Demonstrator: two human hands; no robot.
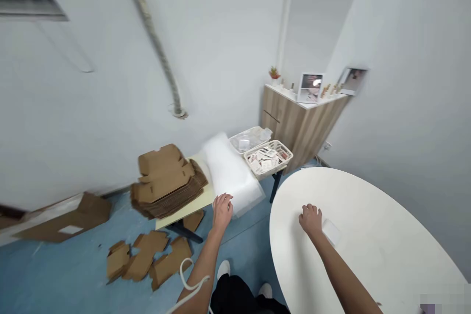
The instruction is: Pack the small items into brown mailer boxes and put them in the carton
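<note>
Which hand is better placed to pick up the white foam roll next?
Probably the left hand: it is right at the edge of the white foam roll. The right hand is farther away, over the white oval table.

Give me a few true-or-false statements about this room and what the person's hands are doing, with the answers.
The right hand rests on a white table. True.
The left hand grips a cardboard box. False: it is against a white foam roll and holds no cardboard.
A basket of paper slips stands on the floor. False: it stands at the end of a low table.
Cardboard pieces lie on the blue floor. True.
</note>
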